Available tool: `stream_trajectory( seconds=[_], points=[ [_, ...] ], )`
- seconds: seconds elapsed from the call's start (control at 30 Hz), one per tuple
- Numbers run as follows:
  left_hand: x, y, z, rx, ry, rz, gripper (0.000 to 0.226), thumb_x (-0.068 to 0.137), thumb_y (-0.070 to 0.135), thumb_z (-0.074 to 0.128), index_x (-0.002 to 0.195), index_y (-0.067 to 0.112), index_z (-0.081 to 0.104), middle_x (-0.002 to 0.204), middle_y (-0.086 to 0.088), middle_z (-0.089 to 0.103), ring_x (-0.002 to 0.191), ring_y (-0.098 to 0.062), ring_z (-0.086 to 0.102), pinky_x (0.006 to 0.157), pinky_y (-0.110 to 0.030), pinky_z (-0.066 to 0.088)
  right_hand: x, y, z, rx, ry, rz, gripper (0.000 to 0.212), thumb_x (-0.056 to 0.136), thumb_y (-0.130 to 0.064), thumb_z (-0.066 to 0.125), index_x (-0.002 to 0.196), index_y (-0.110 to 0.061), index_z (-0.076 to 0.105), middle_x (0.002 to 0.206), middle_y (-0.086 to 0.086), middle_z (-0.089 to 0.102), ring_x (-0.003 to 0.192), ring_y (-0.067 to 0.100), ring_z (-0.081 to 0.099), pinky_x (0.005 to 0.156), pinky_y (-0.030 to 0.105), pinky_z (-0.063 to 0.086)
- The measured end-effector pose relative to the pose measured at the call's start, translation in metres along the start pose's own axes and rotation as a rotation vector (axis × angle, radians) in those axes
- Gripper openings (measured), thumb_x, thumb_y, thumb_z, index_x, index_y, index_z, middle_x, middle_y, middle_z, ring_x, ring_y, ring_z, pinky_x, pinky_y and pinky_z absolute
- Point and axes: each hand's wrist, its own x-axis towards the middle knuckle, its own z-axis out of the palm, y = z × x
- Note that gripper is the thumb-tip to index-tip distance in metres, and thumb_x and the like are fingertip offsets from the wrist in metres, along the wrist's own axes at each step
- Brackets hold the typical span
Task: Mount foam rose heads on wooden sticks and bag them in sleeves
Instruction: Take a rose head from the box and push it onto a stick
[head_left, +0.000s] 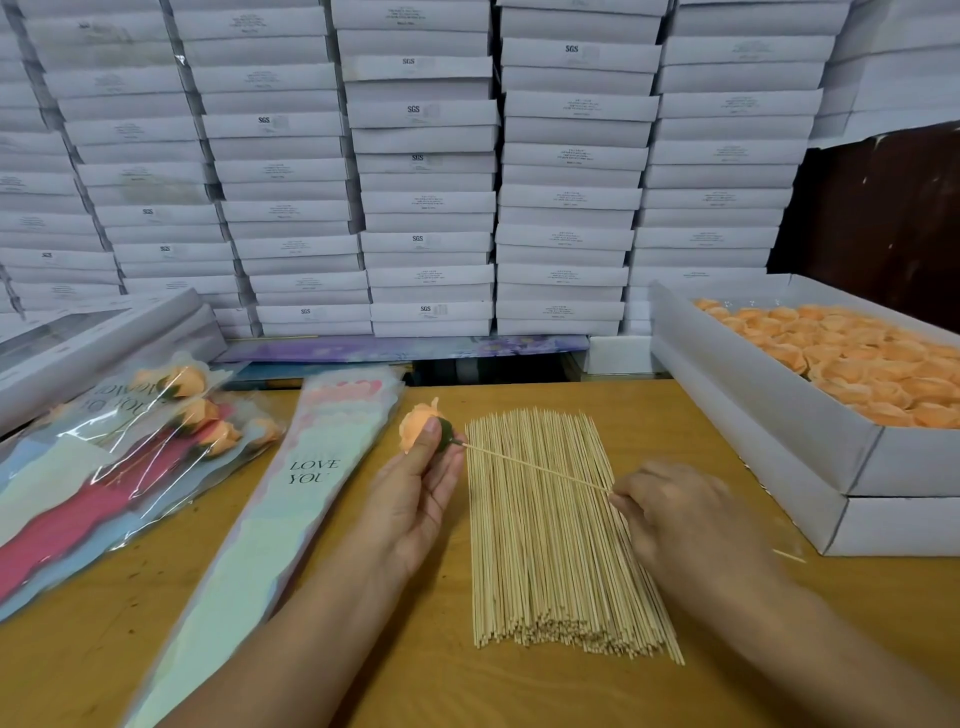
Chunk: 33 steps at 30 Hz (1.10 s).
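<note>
1. Wooden worktop (395, 670); white flat boxes (426, 171) stacked wall-high behind.
2. Left hand (415, 499) grips orange foam rose head (417, 427); right hand (675, 514) pinches wooden stick (535, 467) entering its base.
3. Stick bundle (550, 540) beneath, empty sleeves (291, 499) left, bagged roses (156, 436) far left.
4. Tray of rose heads (779, 410) right.

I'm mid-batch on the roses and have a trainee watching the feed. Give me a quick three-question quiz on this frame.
1. True or false: the left hand holds an orange rose head.
2. Where does the stick held by the right hand point?
A. into the tray of rose heads
B. at the green base of the held rose head
C. into the LOVE YOU sleeve
3. Fill in: the bagged roses lie to the ____ of the stick pile.

Key: 1 true; 2 B; 3 left.
</note>
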Motion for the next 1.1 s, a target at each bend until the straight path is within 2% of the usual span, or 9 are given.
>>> stream_trajectory(
  seconds=[0.27,0.4,0.57,0.67,0.77,0.83,1.0,1.1],
  points=[
    [0.0,-0.002,0.0,-0.002,-0.005,0.001,0.05,0.074,0.013,0.076,0.119,-0.005,0.062,0.093,-0.021,0.075,0.07,-0.017,0.075,0.062,-0.025,0.062,0.002,-0.001,0.002,-0.027,-0.021,0.015,0.012,0.094,-0.015,0.062,0.087,-0.014,0.071,0.079,-0.004,0.06,0.077,0.019,0.058,0.065,0.029,0.039],
    [0.001,-0.002,0.001,-0.004,0.0,0.013,0.054,0.072,0.014,0.076,0.121,-0.004,0.061,0.093,-0.021,0.075,0.07,-0.016,0.075,0.064,-0.025,0.062,0.001,-0.001,0.004,-0.046,-0.109,0.005,0.015,0.096,-0.016,0.052,0.1,-0.019,0.067,0.089,-0.006,0.058,0.089,0.017,0.057,0.076,0.029,0.044],
    [0.0,-0.001,0.0,0.007,0.009,0.014,0.052,0.073,0.014,0.076,0.12,-0.004,0.062,0.094,-0.021,0.075,0.071,-0.016,0.075,0.065,-0.025,0.062,0.002,-0.003,0.002,-0.073,-0.176,0.001,0.018,0.093,-0.014,0.051,0.103,-0.022,0.063,0.093,-0.009,0.058,0.092,0.014,0.055,0.081,0.029,0.046],
    [0.0,-0.001,0.001,0.012,0.012,0.014,0.05,0.073,0.014,0.075,0.118,-0.004,0.063,0.093,-0.021,0.076,0.07,-0.016,0.075,0.066,-0.025,0.062,0.003,-0.004,0.0,-0.083,-0.185,0.001,0.019,0.092,-0.012,0.051,0.103,-0.02,0.064,0.094,-0.007,0.06,0.093,0.015,0.057,0.08,0.03,0.046],
    [0.0,-0.001,0.002,0.022,0.017,0.011,0.048,0.072,0.013,0.075,0.116,-0.004,0.064,0.093,-0.021,0.075,0.068,-0.015,0.075,0.067,-0.026,0.062,0.003,-0.005,-0.002,-0.1,-0.201,0.014,0.022,0.09,-0.009,0.05,0.104,-0.021,0.063,0.095,-0.007,0.058,0.093,0.015,0.054,0.073,0.027,0.037],
    [0.0,-0.001,0.002,0.031,0.017,0.003,0.047,0.072,0.014,0.075,0.114,-0.004,0.064,0.093,-0.02,0.075,0.067,-0.015,0.074,0.068,-0.026,0.062,0.003,-0.005,-0.004,-0.099,-0.207,0.016,0.023,0.09,-0.009,0.049,0.105,-0.02,0.063,0.096,-0.007,0.058,0.093,0.015,0.054,0.073,0.027,0.037],
    [-0.001,0.0,0.001,0.068,0.022,-0.013,0.042,0.071,0.014,0.074,0.109,-0.004,0.066,0.091,-0.02,0.075,0.066,-0.015,0.074,0.07,-0.027,0.061,0.001,-0.006,-0.006,-0.072,-0.2,0.003,0.02,0.098,-0.017,0.046,0.106,-0.021,0.064,0.094,-0.009,0.057,0.087,0.012,0.049,0.077,0.025,0.041],
    [0.0,0.002,0.002,0.072,0.022,-0.005,0.041,0.072,0.014,0.075,0.108,-0.004,0.066,0.09,-0.02,0.075,0.067,-0.015,0.074,0.069,-0.026,0.062,0.002,-0.007,-0.01,-0.061,-0.207,-0.003,0.027,0.103,-0.032,0.042,0.105,-0.023,0.068,0.096,-0.01,0.061,0.089,0.011,0.057,0.081,0.028,0.05]
  ],
)
